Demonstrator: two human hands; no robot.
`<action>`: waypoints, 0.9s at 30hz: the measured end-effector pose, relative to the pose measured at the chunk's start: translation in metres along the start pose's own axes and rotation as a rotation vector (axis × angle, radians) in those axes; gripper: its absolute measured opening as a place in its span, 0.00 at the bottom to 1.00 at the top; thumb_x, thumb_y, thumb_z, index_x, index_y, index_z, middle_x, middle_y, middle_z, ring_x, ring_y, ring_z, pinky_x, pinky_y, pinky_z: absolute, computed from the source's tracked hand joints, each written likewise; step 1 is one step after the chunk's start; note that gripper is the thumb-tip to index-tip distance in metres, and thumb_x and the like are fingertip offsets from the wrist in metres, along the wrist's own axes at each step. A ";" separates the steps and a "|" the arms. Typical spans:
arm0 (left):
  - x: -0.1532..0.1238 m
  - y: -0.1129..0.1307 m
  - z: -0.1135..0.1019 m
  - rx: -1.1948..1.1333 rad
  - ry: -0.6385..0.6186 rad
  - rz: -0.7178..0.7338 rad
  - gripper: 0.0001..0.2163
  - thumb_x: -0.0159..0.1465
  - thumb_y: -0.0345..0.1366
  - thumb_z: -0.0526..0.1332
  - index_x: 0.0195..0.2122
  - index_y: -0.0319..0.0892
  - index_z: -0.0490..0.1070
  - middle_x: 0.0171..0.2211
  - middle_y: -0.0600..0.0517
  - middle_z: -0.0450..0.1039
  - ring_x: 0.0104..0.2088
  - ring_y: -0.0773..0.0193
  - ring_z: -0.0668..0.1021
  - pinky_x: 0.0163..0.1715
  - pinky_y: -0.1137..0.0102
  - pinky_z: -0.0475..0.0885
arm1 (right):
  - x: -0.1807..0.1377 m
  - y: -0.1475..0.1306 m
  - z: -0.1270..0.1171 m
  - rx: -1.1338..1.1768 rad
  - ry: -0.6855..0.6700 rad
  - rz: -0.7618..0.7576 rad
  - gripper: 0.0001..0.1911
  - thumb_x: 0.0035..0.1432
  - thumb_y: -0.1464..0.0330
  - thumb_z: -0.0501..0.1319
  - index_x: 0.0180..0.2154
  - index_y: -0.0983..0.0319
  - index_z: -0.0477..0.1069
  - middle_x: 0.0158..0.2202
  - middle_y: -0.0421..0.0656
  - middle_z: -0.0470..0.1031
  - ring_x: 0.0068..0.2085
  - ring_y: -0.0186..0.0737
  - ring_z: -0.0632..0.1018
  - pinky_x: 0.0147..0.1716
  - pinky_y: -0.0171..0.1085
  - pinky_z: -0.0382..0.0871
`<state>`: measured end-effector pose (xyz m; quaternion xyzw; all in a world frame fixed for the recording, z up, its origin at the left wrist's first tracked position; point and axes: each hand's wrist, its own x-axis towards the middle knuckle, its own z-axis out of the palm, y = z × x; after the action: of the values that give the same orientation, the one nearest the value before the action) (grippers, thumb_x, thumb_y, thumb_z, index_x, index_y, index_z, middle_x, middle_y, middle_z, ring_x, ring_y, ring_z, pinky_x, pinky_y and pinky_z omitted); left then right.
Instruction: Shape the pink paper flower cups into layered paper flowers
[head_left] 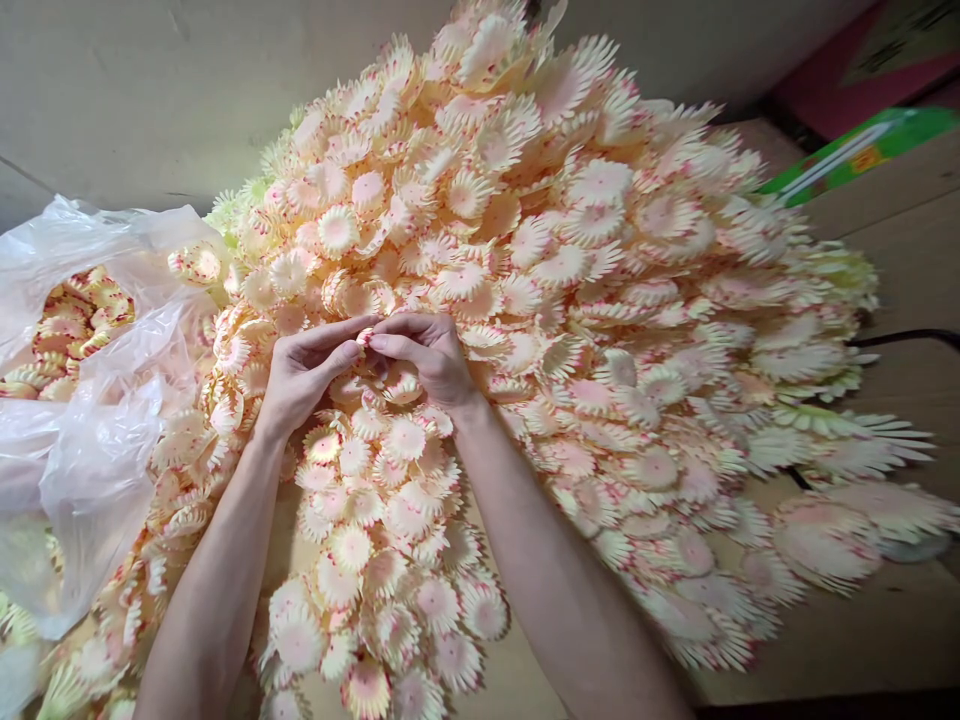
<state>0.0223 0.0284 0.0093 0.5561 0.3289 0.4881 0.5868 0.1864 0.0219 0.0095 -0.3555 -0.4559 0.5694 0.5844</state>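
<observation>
A large heap of cream and pink fringed artificial flower petals (570, 290) covers most of the view. My left hand (304, 370) and my right hand (427, 355) meet over the middle of the heap, fingertips touching. Both pinch the same small pink-tipped petal piece (366, 338) between thumb and fingers. My forearms reach up from the bottom edge across more petals.
A clear plastic bag (97, 420) holding yellow and pink petals lies at the left. The heap rests on a brown cardboard-like surface (885, 620). A green box (862, 150) and a black cable (907, 338) are at the right. A pale wall stands behind.
</observation>
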 end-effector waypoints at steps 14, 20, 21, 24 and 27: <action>0.001 0.000 0.001 0.002 0.049 -0.011 0.13 0.57 0.41 0.71 0.42 0.46 0.82 0.44 0.46 0.82 0.38 0.62 0.83 0.42 0.70 0.79 | -0.001 -0.001 0.001 -0.028 -0.020 0.005 0.06 0.45 0.65 0.70 0.25 0.62 0.80 0.20 0.39 0.78 0.19 0.29 0.72 0.19 0.31 0.68; 0.001 -0.001 0.000 0.006 0.047 -0.018 0.13 0.57 0.42 0.70 0.43 0.46 0.82 0.45 0.46 0.82 0.41 0.60 0.83 0.43 0.68 0.79 | -0.002 0.001 0.000 -0.050 -0.020 -0.003 0.08 0.46 0.64 0.71 0.26 0.63 0.79 0.21 0.40 0.78 0.19 0.30 0.72 0.19 0.32 0.68; 0.001 -0.002 0.000 0.005 0.047 -0.021 0.13 0.57 0.42 0.70 0.43 0.46 0.82 0.45 0.46 0.82 0.41 0.60 0.83 0.43 0.68 0.79 | -0.002 0.001 0.000 -0.059 -0.020 0.001 0.09 0.46 0.64 0.71 0.26 0.63 0.79 0.21 0.40 0.78 0.19 0.30 0.72 0.19 0.32 0.68; 0.001 -0.001 0.000 0.004 0.045 -0.027 0.14 0.56 0.42 0.71 0.43 0.46 0.82 0.45 0.45 0.82 0.41 0.59 0.83 0.43 0.67 0.79 | -0.002 -0.001 0.001 -0.073 -0.015 0.013 0.11 0.44 0.62 0.71 0.26 0.63 0.79 0.20 0.39 0.77 0.18 0.29 0.72 0.19 0.32 0.67; 0.001 0.000 0.000 0.008 0.035 -0.032 0.14 0.56 0.42 0.71 0.43 0.46 0.82 0.46 0.45 0.82 0.42 0.59 0.83 0.43 0.67 0.79 | -0.002 -0.002 0.002 -0.063 -0.021 0.014 0.11 0.43 0.61 0.72 0.25 0.63 0.78 0.19 0.39 0.77 0.18 0.29 0.71 0.18 0.32 0.67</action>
<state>0.0224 0.0291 0.0093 0.5446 0.3497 0.4871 0.5864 0.1856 0.0199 0.0119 -0.3711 -0.4773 0.5625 0.5640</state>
